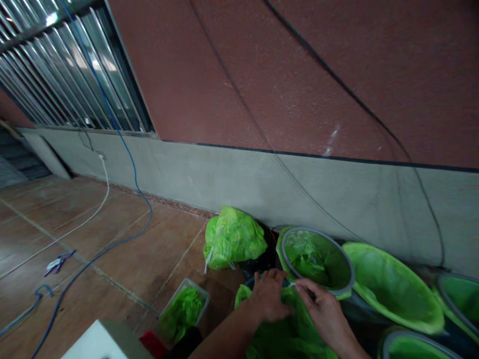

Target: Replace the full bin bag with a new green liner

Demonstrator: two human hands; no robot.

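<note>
At the bottom of the view a green bin bag [279,336] lines a dark bin, whose rim is mostly hidden behind my hands. My left hand [267,296] lies over the bag's far edge, fingers bent round it; the fingertips are partly hidden. My right hand [320,306] pinches the white drawstring [292,284] at that same edge, close to the left fingers. Just beyond my right hand stands a bin with a grey rim [352,271], lined with a green bag and with crumpled green plastic inside.
A stuffed green bag [235,239] sits against the wall, beside a black bag [267,257]. More green-lined bins [396,289] stand right. A clear tub [204,294] of green bags is on the floor, near a white box [103,344]. A blue cable [129,154] crosses the tiles.
</note>
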